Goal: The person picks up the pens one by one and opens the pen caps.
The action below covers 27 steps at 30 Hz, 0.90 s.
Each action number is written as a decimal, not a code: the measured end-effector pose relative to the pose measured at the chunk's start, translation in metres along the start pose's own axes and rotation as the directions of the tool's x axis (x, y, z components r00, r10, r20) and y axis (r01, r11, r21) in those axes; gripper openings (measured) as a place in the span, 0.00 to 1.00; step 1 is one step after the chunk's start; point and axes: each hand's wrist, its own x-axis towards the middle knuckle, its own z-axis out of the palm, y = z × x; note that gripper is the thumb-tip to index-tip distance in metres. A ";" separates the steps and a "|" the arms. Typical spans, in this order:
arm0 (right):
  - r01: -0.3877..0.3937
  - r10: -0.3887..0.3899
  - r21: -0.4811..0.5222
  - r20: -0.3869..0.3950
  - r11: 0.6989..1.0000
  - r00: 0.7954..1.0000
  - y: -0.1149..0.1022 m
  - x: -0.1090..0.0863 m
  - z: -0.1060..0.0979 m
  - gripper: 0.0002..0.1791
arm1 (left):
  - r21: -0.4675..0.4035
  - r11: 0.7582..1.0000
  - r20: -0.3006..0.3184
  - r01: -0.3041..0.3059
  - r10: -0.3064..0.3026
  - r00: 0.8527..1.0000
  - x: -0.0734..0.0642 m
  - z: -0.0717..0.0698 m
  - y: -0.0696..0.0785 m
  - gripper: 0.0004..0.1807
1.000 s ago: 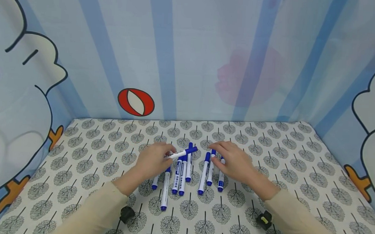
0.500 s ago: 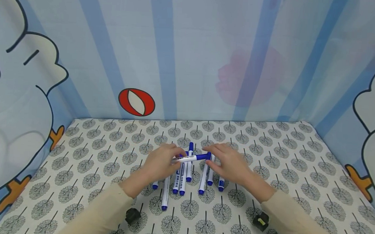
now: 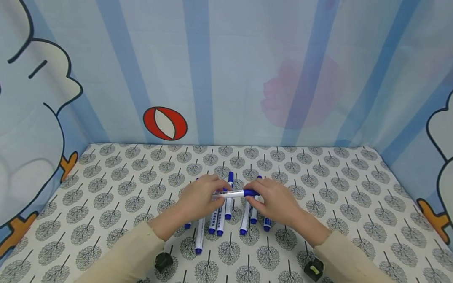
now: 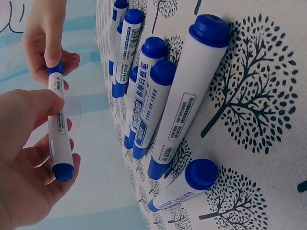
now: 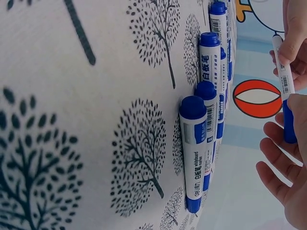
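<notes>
A white whiteboard marker (image 3: 233, 194) with a blue cap is held level above the table, between both hands. My left hand (image 3: 198, 197) pinches its white barrel between thumb and fingers, plainly seen in the left wrist view, where the blue end of the marker (image 4: 60, 124) points toward the camera. At the other end, my right hand (image 3: 275, 200) grips the blue cap (image 5: 288, 122). The cap still sits on the barrel. Below the hands, several similar markers (image 3: 199, 237) lie on the cloth, partly hidden by hands and the held marker.
The table wears a white cloth (image 3: 229, 253) printed with dark trees. Lying markers form a left group and a right group (image 3: 245, 220). A striped blue backdrop (image 3: 244, 74) with cartoon figures rises behind and at both sides. A dark object (image 3: 163, 262) sits by the left sleeve, another (image 3: 313, 270) by the right.
The left hand has brought the marker rightward and slightly down, turning it nearly level. The right hand has shifted a little left and taken hold of its blue cap.
</notes>
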 end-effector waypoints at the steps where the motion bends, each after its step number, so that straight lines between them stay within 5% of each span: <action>1: -0.004 0.004 0.001 0.004 1.000 1.000 0.000 0.000 0.000 0.12 | -0.002 1.000 -0.001 -0.002 0.002 1.000 0.000 0.000 0.000 0.14; 14: -0.007 0.006 0.008 0.031 1.000 1.000 0.001 -0.001 -0.002 0.09 | -0.043 0.999 0.030 0.032 -0.031 0.999 0.002 0.000 -0.002 0.12; 27: 0.010 -0.012 0.029 0.060 1.000 0.998 0.002 -0.003 -0.001 0.07 | -0.002 0.997 0.013 -0.074 0.074 0.997 -0.001 0.000 -0.005 0.10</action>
